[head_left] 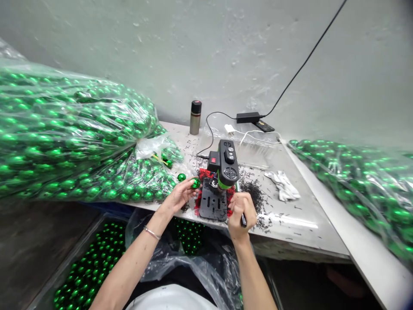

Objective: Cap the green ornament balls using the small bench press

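Green is everywhere here, shiny little green balls by the thousand. The left hand (180,194) pinches one green ball (195,183) between its fingertips, holding it right up against the left side of a small black bench drill (223,165), just over the drill's black base plate (213,202). The right hand (241,212) is closed in a fist around the drill's lever handle (242,218), whose dark end sticks out below the fingers. There's a thin bracelet (152,233) on the left wrist.

One loose ball (181,177) sits on the table (300,215) just left of the held one, right beside a huge clear plastic bag (71,137) stuffed with the same balls. Another full bag (358,181) lies off to the right, well apart from the drill. Under the table's edge there's a bin (90,269) of more balls.

Black shavings (253,191) are scattered all over the tabletop right of the drill, and something red (202,174) peeks out under the base plate. A crumpled white cloth (283,184) lies further right. At the back stands a metal flask (195,117) with a dark cap, near a black power brick (248,117) whose cable runs up the wall.
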Available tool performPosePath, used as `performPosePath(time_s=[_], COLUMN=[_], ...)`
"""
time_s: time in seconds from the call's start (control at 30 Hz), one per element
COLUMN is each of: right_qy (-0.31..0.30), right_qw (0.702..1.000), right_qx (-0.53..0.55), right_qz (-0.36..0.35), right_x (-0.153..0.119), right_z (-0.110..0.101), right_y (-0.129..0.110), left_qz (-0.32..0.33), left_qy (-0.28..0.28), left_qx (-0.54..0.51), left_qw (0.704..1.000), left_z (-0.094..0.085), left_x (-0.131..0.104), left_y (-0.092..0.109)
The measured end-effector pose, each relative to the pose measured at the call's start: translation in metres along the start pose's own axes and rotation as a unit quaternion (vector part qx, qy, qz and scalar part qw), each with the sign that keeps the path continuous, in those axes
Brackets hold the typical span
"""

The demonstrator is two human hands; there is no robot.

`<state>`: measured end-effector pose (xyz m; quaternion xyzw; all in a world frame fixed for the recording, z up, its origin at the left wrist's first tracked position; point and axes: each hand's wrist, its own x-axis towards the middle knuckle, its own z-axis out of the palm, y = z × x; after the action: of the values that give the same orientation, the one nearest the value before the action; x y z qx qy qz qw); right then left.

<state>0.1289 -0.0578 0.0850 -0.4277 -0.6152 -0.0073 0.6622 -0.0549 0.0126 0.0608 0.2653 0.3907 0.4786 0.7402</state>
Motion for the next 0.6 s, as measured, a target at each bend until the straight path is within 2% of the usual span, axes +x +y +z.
performPosePath(time_s=[0.1,0.27,0.47,0.6], right_qy=[-0.004,-0.008,-0.002,-0.016], right_qw=[1.0,1.0,1.0,0.999], right_qx=[-0.004,-0.004,0.007,0.011], right_qz=[0.001,0.0,0.019,0.048], right_x=[0.001,0.002,0.009,0.022], right_z=[-0.001,-0.001,-0.002,-0.004], right_y=[-0.001,-0.001,-0.008,-0.018], left_qz=[-0.045,-0.064,-0.037,-0.038], left_qy=[-0.006,0.007,-0.011,-0.027], left_qx=[-0.036,-0.057,-0.002,-0.005], left_qw=[0.998,0.996,0.999,0.999], left_z=[0.008,0.011,0.003,0.001], left_x=[-0.006,-0.004,-0.002,0.0], left_y=[-0.017,-0.035,-0.033,-0.028])
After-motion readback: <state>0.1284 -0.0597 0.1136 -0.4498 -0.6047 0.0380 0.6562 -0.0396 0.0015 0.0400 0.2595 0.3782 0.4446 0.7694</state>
